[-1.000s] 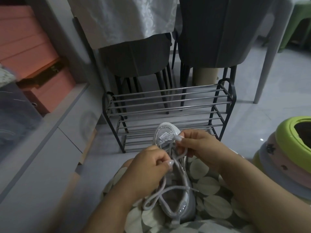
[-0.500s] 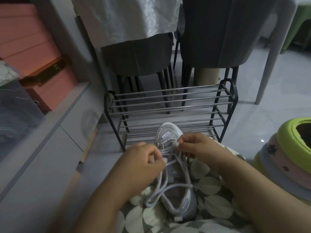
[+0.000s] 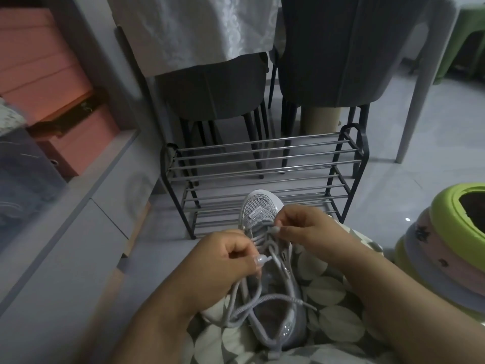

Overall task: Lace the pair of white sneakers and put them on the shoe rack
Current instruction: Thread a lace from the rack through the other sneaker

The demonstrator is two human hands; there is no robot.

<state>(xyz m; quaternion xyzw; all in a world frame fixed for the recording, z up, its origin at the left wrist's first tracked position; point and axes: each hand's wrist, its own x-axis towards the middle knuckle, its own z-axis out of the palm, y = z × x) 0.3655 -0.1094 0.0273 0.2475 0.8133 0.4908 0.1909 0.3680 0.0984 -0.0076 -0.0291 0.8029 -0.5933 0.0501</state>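
Sneaker of white mesh [image 3: 265, 214] lies in my lap, toe toward the black wire shoe rack [image 3: 262, 177]; my left hand [image 3: 225, 261] and right hand [image 3: 307, 229] each pinch grey lace [image 3: 262, 306] near the toe-end eyelets.

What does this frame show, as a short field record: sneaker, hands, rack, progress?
sneaker: white sneaker on the person's lap, toe toward the shoe rack
left hand: pinches the lace
right hand: pinches lace near the front eyelets
rack: on the floor, shelves bare where visible
progress: lacing under way, loose loops near the heel
second sneaker: not in view
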